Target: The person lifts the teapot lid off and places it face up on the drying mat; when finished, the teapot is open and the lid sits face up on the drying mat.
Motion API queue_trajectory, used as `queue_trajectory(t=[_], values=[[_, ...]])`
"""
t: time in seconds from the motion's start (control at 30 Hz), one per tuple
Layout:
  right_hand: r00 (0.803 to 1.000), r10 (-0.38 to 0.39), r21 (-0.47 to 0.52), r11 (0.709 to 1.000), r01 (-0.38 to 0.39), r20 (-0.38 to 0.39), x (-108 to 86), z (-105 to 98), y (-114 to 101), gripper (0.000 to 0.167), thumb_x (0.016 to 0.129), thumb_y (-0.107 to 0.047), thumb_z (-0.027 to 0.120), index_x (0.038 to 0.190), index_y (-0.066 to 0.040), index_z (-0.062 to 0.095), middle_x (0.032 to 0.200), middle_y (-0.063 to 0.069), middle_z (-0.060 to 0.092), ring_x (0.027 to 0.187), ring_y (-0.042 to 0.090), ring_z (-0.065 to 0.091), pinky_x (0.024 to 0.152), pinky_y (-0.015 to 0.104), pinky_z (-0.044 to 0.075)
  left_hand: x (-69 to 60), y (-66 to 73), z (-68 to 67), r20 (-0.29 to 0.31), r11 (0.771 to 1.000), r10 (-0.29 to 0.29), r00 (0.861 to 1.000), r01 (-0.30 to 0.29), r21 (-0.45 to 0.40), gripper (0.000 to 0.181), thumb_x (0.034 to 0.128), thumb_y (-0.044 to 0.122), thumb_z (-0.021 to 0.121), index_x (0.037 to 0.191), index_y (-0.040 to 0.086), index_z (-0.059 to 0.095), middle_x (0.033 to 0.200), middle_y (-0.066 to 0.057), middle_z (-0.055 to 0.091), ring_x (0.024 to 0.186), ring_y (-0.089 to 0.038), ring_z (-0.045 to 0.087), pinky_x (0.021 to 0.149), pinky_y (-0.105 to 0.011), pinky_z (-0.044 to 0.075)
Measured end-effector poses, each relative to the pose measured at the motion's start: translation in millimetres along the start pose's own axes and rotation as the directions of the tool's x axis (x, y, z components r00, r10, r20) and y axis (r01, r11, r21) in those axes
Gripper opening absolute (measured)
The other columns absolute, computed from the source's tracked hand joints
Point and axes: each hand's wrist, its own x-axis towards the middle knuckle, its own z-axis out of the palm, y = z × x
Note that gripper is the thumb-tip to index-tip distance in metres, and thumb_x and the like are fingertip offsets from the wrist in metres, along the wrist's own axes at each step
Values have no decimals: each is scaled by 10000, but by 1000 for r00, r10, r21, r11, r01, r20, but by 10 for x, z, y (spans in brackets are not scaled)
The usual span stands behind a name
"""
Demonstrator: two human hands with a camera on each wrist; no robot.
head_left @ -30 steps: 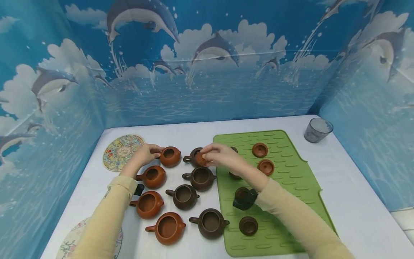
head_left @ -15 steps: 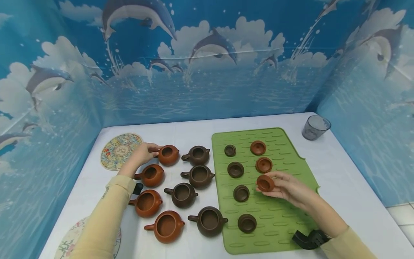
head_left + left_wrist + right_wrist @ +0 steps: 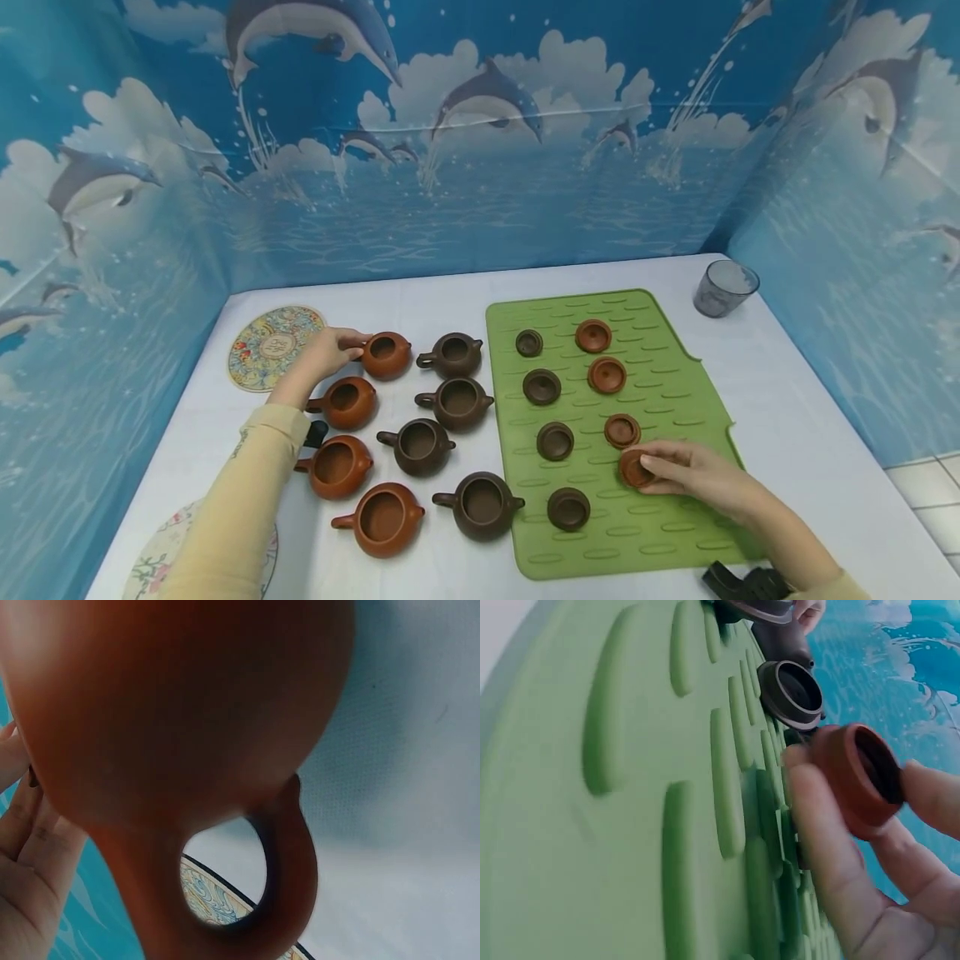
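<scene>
My left hand pinches the handle of the farthest reddish-brown clay teapot, which stands lidless on the table. Close up in the left wrist view is a reddish-brown teapot with a looped handle; my left fingers show behind it. Over the green mat, my right hand holds a reddish-brown teapot lid between thumb and fingers; in the right wrist view this lid is tilted. Another reddish-brown lid lies just beyond it, with two more lids farther back.
Several lidless dark brown teapots form a column beside the reddish-brown teapots. Dark lids line the mat's left side. A patterned round mat lies far left, another round mat near left. A grey glass stands far right.
My right hand has moved from over the farthest dark teapot to the mat's right side, then slightly nearer, holding a reddish-brown lid. My left hand has stayed at the same teapot.
</scene>
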Motion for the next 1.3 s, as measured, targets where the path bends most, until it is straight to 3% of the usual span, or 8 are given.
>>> queue_trajectory(t=[0.1,0.27,0.37,0.5,0.7,0.87,1.07,1.3], values=[[1000,-17,-164,986,15,-7,-48,17,-18,458,1030,-190,524,1335,151,495,1256,301,608,956,107,710,829,290,588,-6,-4,3,2,1000,-1,1000,1,1,351,1000,119,575,1347,78,607,1336,-201,611,1260,-404,536,1038,-535,458],[999,-31,-360,933,27,-6,-123,11,-73,350,1004,-220,569,1244,24,641,1080,100,735,864,15,670,702,244,543,-19,-14,12,-8,1000,11,1000,-11,13,343,998,116,577,1336,72,616,1330,-205,613,1258,-403,539,1041,-534,457],[1000,-26,-378,926,21,-7,-140,11,-77,327,992,-226,590,1206,5,674,1025,65,749,829,23,669,663,259,544,-24,-10,15,-8,1000,10,1000,-10,10,343,997,113,579,1335,67,616,1320,-207,619,1254,-404,542,1039,-535,458],[999,-29,-398,917,11,-38,-120,29,-49,305,980,-249,612,1179,-36,704,1091,125,722,803,15,661,644,263,549,-28,-4,12,-6,1000,8,1000,-8,5,346,998,111,577,1340,69,612,1318,-207,621,1247,-405,546,1029,-533,466],[991,-89,-527,850,22,-103,-111,62,-11,320,946,-304,658,1160,-76,728,1085,96,704,790,-49,560,609,225,468,-30,-9,11,-2,1000,17,1000,-17,3,347,999,111,573,1340,63,610,1327,-213,612,1246,-410,544,1029,-534,465],[978,-81,-581,813,-46,-191,-117,84,-12,293,933,-335,671,1120,-123,747,1069,37,699,849,-1,594,649,232,494,-26,-12,8,4,1000,23,1000,-23,2,344,1003,108,563,1341,57,609,1345,-216,596,1264,-419,527,1039,-545,454],[959,-63,-565,818,-109,-276,-92,127,-9,263,944,-345,658,1077,-141,754,1099,75,714,818,-13,583,619,229,479,-16,-22,23,3,999,29,1000,-29,14,341,1019,110,529,1350,67,603,1336,-213,603,1263,-413,530,1041,-545,451],[954,-63,-559,821,-118,-293,-47,117,-22,287,938,-362,661,1090,-132,743,1081,65,714,815,19,600,631,222,503,-45,14,30,23,996,51,998,-52,77,392,1031,178,514,1406,70,545,1382,-230,561,1277,-426,514,1033,-563,450]])
